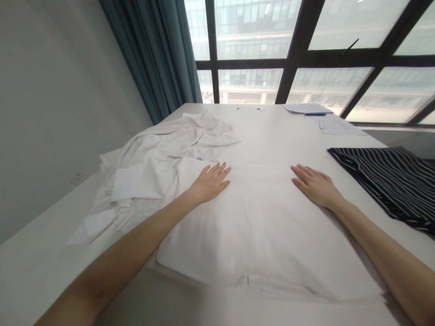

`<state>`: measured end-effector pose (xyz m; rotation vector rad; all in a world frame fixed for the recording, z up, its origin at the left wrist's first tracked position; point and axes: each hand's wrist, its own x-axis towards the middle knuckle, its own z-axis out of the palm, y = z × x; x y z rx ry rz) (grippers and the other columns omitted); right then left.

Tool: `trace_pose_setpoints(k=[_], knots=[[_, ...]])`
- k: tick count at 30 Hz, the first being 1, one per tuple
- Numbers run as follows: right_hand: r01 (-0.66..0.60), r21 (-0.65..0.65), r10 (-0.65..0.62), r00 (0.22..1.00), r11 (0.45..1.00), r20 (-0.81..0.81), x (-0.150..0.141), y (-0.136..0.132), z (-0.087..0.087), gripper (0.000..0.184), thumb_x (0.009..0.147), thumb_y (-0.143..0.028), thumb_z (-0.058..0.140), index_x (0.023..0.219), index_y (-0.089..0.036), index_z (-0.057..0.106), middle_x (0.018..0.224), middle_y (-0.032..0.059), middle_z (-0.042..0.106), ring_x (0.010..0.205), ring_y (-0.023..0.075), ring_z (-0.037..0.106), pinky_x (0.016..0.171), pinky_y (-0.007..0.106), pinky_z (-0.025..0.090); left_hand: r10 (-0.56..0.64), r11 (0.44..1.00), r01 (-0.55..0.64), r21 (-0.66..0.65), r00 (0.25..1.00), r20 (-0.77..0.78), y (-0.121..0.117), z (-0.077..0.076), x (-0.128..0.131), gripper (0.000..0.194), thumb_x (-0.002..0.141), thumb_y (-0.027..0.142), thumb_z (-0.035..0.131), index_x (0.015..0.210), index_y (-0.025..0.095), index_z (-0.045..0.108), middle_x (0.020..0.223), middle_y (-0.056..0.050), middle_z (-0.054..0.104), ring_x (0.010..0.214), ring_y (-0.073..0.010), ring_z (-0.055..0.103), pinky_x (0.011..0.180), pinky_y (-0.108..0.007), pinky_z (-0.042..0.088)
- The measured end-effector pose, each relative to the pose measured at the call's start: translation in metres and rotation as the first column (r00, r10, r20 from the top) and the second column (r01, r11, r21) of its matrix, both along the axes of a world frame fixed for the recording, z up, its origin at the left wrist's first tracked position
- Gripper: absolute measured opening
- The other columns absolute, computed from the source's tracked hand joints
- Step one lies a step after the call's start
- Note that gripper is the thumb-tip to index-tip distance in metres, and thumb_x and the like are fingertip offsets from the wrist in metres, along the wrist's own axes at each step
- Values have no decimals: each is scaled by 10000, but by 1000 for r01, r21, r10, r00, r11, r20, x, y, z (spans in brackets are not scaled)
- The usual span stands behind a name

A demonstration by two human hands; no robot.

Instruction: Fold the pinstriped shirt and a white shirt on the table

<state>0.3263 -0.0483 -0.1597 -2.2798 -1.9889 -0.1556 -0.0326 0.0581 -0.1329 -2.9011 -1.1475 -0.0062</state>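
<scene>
A white garment (258, 226) lies spread flat on the white table (265, 131) in front of me. My left hand (210, 182) rests palm down on its far left corner, fingers stretched out and together. My right hand (314, 183) lies flat on its far right corner, fingers extended. Neither hand holds anything.
A crumpled heap of white cloth (159, 167) lies to the left. A black-and-white striped cloth (390, 181) lies at the right edge. Papers (307, 108) and a blue pen (315, 114) sit at the far side by the window. A grey wall and teal curtain (159, 54) stand left.
</scene>
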Motion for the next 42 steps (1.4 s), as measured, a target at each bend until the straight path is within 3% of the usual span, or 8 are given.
trace_pose_setpoints(k=[4, 9, 20, 22, 25, 29, 34, 42], knots=[[-5, 7, 5, 1000, 1000, 4, -2, 0, 1, 605, 996, -545, 214, 1516, -306, 409, 1571, 46, 419, 1435, 269, 387, 1147, 534, 328, -275, 943, 278, -183, 961, 42, -39, 8, 12, 632, 1031, 551, 266, 1565, 215, 252, 1647, -129, 193, 1530, -251, 162, 1212, -494, 180], [-4, -14, 4, 1000, 1000, 2, -3, 0, 3, 613, 997, -533, 215, 1517, -271, 409, 1581, 56, 402, 1441, 267, 377, 1150, 530, 319, -533, 807, 556, -198, 831, 162, -96, 8, 15, 569, 1031, 534, 309, 1534, 270, 343, 1646, -115, 209, 1532, -279, 144, 1226, -528, 105], [-41, 22, 40, 998, 999, 41, -6, -2, 9, 568, 1009, -460, 238, 1475, -225, 462, 1539, 96, 463, 1405, 275, 431, 1117, 506, 363, -605, 674, 645, -360, 762, 232, -119, 24, -23, 515, 998, 550, 425, 1486, 388, 409, 1625, -25, 295, 1515, -300, 211, 1223, -546, 124], [-115, 84, 106, 989, 990, 106, -9, -3, 12, 528, 1014, -398, 257, 1413, -183, 527, 1492, 139, 514, 1368, 288, 474, 1092, 500, 387, -582, 680, 648, -342, 761, 285, -120, 20, -26, 467, 1015, 492, 425, 1463, 365, 446, 1582, -18, 390, 1495, -263, 282, 1232, -500, 143], [-223, 170, 198, 968, 960, 156, -25, -12, 15, 482, 1005, -292, 287, 1368, -127, 557, 1458, 190, 535, 1339, 313, 499, 1063, 514, 408, -439, 793, 548, -267, 817, 374, -121, 9, -27, 423, 1033, 306, 397, 1449, 275, 463, 1463, -52, 553, 1411, -195, 439, 1218, -426, 228], [-336, 136, 337, 942, 932, 17, -78, -47, 12, 499, 1004, -321, 350, 1414, -86, 511, 1458, 208, 529, 1347, 306, 495, 1048, 486, 447, -285, 923, 356, -147, 889, 358, -123, 0, -24, 507, 974, 276, 481, 1462, 153, 420, 1500, -152, 491, 1423, -242, 417, 1190, -472, 281], [-520, 18, 520, 853, 854, -42, -131, -101, 10, 576, 1019, -477, 369, 1528, -209, 388, 1581, 109, 385, 1474, 299, 306, 1139, 565, 334, -348, 912, 380, -153, 916, 201, -123, 2, -24, 754, 904, 511, 597, 1496, 107, 365, 1581, -207, 340, 1488, -332, 277, 1200, -552, 193], [-657, -66, 648, 753, 751, -120, -113, -113, 21, 814, 910, -682, 469, 1593, -332, 194, 1634, 106, 238, 1496, 363, 209, 1130, 649, 289, -438, 851, 473, -226, 879, 192, -116, 3, -32, 990, 807, 780, 539, 1556, 179, 296, 1606, -238, 252, 1497, -405, 205, 1188, -609, 106]])
